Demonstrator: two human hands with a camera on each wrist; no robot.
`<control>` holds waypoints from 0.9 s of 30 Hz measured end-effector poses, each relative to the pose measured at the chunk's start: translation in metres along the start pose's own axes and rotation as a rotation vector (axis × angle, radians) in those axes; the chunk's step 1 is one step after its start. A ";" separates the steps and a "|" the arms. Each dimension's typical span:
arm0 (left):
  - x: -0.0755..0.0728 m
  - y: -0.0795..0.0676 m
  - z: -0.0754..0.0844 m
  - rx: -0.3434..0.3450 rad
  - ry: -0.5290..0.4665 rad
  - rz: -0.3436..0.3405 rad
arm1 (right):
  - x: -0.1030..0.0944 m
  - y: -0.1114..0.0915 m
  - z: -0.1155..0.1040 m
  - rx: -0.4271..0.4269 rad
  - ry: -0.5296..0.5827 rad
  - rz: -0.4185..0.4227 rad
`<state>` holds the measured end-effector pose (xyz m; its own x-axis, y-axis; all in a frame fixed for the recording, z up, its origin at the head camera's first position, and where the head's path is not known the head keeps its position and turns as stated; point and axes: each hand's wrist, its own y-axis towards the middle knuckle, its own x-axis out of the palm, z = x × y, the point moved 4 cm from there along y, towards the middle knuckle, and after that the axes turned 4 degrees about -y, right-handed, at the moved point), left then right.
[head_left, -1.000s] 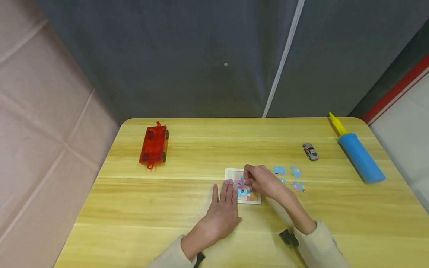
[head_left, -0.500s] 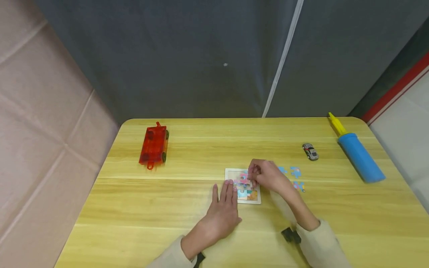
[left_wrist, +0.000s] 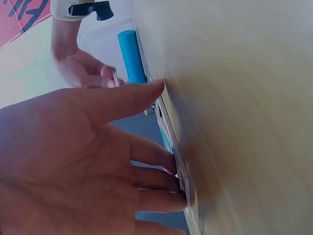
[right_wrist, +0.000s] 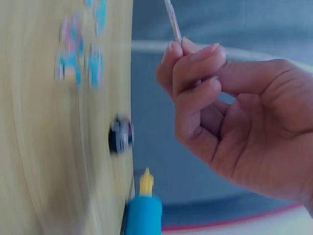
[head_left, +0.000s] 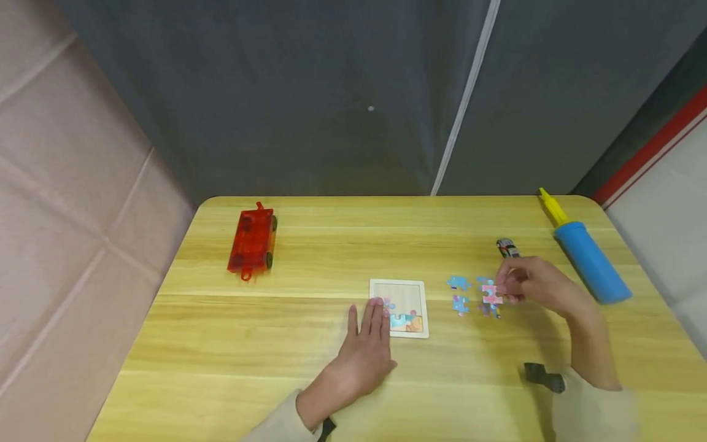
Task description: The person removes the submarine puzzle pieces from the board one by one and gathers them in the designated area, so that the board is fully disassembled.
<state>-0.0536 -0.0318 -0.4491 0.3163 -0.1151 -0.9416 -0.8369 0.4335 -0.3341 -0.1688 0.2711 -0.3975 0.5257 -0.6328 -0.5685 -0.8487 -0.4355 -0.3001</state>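
My right hand (head_left: 533, 283) pinches a pink puzzle piece (head_left: 491, 294) between thumb and fingertips, above the loose pieces. In the right wrist view the held piece (right_wrist: 173, 20) shows edge-on, well off the table. My left hand (head_left: 366, 347) lies with straight fingers, its fingertips on the left side of a small white-framed puzzle tray (head_left: 422, 301). Fitted pieces (head_left: 399, 321) line the tray's bottom row, and a pink-and-blue bit shows by the fingertips; the rest of the inside is bare wood. Left of the held piece lie two blue pieces, an upper one (head_left: 458, 282) and a lower one (head_left: 460, 304).
A small toy car (head_left: 506, 247) stands just behind the right hand, partly covered by it. Farther right lies a blue hand pump (head_left: 592, 263) with a yellow nozzle. At the back left is a red see-through toy wagon (head_left: 251, 240). A dark curtain (head_left: 309, 98) hangs behind the table.
My right hand has lifted the pink puzzle piece out of the tray and carried it right, over the loose pieces. My left hand has stayed in place on the tray.
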 end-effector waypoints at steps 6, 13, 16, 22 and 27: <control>0.011 0.003 -0.004 0.019 -0.073 0.017 | -0.017 -0.014 0.025 0.010 -0.035 0.049; -0.011 -0.005 0.001 -0.012 -0.021 -0.014 | -0.017 -0.017 0.039 0.095 -0.021 -0.053; -0.014 -0.006 0.001 -0.024 -0.065 -0.028 | -0.018 -0.019 0.044 0.121 -0.036 -0.095; -0.014 -0.006 0.002 -0.048 -0.102 -0.041 | -0.020 -0.018 0.053 0.163 -0.121 -0.097; -0.014 -0.007 0.002 -0.045 -0.126 -0.030 | -0.021 -0.015 0.057 0.188 -0.212 -0.072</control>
<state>-0.0515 -0.0311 -0.4340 0.3929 -0.0132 -0.9195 -0.8445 0.3904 -0.3665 -0.1703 0.3270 -0.4248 0.5782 -0.4476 -0.6822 -0.8157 -0.3359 -0.4709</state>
